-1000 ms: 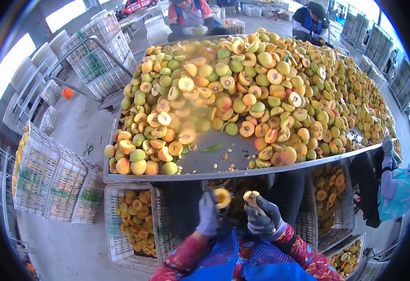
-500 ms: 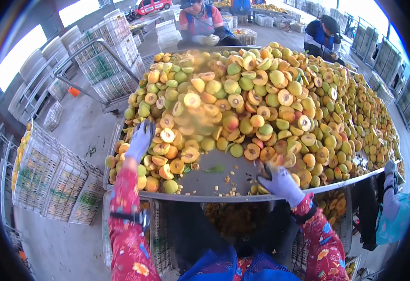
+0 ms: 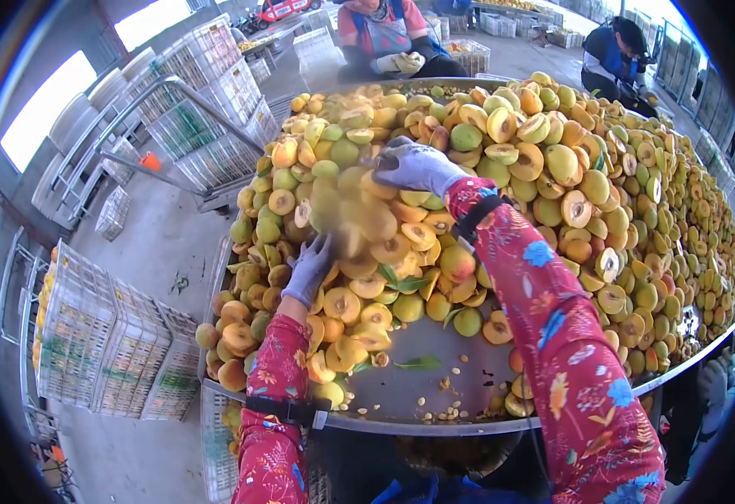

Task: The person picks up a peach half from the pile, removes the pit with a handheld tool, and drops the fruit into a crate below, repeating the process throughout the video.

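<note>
A big heap of halved and whole yellow-green fruit (image 3: 552, 168) covers a metal table (image 3: 435, 382). My left hand (image 3: 309, 269), in a pale glove, lies against the fruit at the left part of the heap, its fingertips partly hidden. My right hand (image 3: 414, 164), gloved too, reaches across to the upper middle of the heap, fingers curled down on the fruit. What it may hold is hidden. A blurry smear covers the fruit between the hands. Green leaves (image 3: 418, 363) and small pits lie on the bare metal near the front edge.
Stacked white crates (image 3: 103, 336) stand at the left, with more crates (image 3: 216, 92) and a metal cart behind. Two people (image 3: 384, 34) (image 3: 619, 63) sit beyond the heap. At the lower right, a co-worker's gloved hand (image 3: 712, 386) is near the table edge.
My right hand has moved from the front edge up and left onto the heap. My left hand has shifted right, deeper among the fruit. Fruit has spread over part of the bare metal.
</note>
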The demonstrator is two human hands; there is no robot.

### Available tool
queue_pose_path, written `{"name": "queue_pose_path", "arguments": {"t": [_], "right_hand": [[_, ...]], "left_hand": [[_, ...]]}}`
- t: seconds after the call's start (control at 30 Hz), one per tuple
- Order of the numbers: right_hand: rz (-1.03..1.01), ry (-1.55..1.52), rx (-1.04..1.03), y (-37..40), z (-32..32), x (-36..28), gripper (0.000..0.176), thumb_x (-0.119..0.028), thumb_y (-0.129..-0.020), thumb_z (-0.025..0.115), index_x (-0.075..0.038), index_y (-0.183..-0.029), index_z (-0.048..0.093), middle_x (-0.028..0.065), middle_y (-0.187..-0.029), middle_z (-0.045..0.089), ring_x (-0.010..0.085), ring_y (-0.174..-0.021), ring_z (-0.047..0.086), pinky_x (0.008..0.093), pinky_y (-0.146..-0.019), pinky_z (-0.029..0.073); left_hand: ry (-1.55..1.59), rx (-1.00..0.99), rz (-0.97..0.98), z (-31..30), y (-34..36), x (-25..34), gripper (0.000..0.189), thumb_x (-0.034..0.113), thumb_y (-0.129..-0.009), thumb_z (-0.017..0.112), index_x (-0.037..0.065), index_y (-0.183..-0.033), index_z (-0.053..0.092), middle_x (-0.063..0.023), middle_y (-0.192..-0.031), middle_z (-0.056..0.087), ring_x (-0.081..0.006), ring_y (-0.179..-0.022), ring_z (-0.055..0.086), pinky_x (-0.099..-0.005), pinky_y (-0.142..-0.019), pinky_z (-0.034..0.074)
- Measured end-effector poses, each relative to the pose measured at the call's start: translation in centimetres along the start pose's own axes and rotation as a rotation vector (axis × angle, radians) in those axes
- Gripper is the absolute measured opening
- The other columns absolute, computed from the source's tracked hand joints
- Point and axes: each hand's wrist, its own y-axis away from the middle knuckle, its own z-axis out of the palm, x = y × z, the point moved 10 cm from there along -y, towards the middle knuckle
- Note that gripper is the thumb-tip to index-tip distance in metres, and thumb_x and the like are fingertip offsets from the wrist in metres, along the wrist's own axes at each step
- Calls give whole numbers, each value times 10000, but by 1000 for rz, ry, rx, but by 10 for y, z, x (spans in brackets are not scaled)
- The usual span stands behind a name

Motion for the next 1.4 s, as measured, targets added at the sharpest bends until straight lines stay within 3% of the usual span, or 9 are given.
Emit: {"name": "queue_pose_path", "arguments": {"t": [0.27, 0.37, 0.43, 0.77, 1.03, 1.07, 1.17, 1.23, 1.4], "right_hand": [[-27, -257, -138, 117, -34, -59, 523, -402, -849, 670, -214, -1330, 585, 120, -1308, 588, 324, -1198, 522, 401, -1030, 418], [44, -306, -100, 162, -32, -63, 511, -396, -859, 666, -210, -1328, 586, 116, -1297, 594, 322, -1184, 531, 396, -1039, 413], [92, -330, -138, 188, -30, -61, 496, -369, -856, 684, -225, -1321, 592, 127, -1252, 600, 313, -1177, 547, 403, -1022, 430], [-65, 151, -127, 308, -29, -139, 398, -309, -814, 684, -228, -1202, 646, 71, -1166, 576, 308, -1134, 521, 432, -959, 451], [158, 122, 182, 410, -66, -167, 437, -253, -801, 728, -155, -1213, 622, 108, -1283, 548, 357, -1251, 469, 463, -1049, 389], [233, 88, 200, 422, -72, -170, 436, -252, -804, 727, -143, -1212, 616, 111, -1280, 550, 352, -1224, 489, 456, -1028, 402], [447, -49, 184, 454, -81, -189, 393, -300, -858, 695, -75, -1155, 568, 171, -1022, 641, 376, -960, 618, 466, -808, 480], [638, -236, 53, 478, -56, -190, 389, -351, -894, 660, -38, -1082, 527, 205, -819, 654, 396, -784, 653, 491, -646, 498], [559, -397, 154, 493, -52, -259, 294, -262, -966, 569, 11, -1032, 479, 222, -668, 615, 405, -651, 640, 484, -546, 482]], "left_hand": [[495, 66, -177, 19, 52, 38, 675, 424, -894, 676, 98, -1417, 402, -243, -1302, 507, -268, -1154, 563, -375, -978, 468], [794, -86, -20, 19, 90, 85, 922, 546, -812, 688, 99, -1497, 264, -351, -1467, 256, -498, -1350, 291, -476, -1140, 273], [471, 80, 132, 2, 106, 118, 745, 441, -829, 730, 91, -1400, 405, -275, -1261, 473, -380, -1196, 468, -450, -1054, 379], [-130, -240, 248, -3, 171, 199, 726, 483, -738, 755, 224, -1367, 499, -226, -1533, 214, -467, -1389, 228, -592, -1128, 206], [-184, 348, 310, -22, 207, 211, 472, 296, -828, 631, 38, -1216, 559, -192, -1509, 313, -447, -1374, 274, -618, -1127, 179], [-231, 554, 325, -46, 226, 218, 349, 221, -879, 589, 25, -1167, 570, -199, -1369, 491, -374, -1277, 450, -527, -1043, 363], [625, 393, 207, -64, 252, 196, 346, 173, -908, 564, -3, -1204, 524, -210, -1048, 616, -354, -973, 623, -500, -829, 502], [1414, 43, -90, -32, 279, 195, 285, 175, -952, 580, 11, -1181, 534, -72, -902, 620, -151, -800, 632, -301, -614, 516], [1690, -164, -171, 21, 345, 229, 353, 217, -956, 569, 39, -1259, 531, -94, -993, 635, -201, -741, 652, -300, -614, 557]]}}
